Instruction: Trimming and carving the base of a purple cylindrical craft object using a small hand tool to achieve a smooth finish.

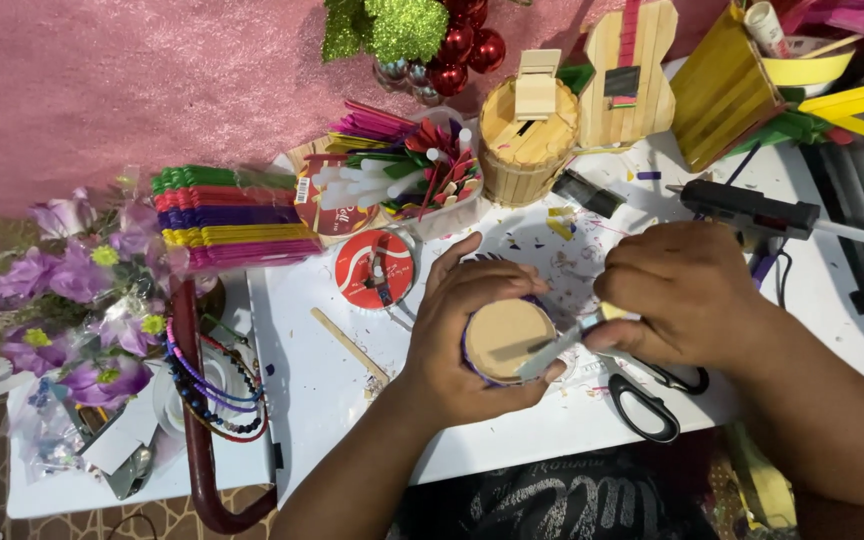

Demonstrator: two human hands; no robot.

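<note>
Cupping a small round cardboard piece over the white bench, the left hand is grasping it near centre, while the right hand is pinching a pale stick against its right edge; black-handled scissors are lying just near.

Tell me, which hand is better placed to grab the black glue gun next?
Probably the right hand. The glue gun lies just beyond it on the white table. It would have to drop its pale stick first. The left hand is farther away and wrapped around the round cardboard piece.
</note>
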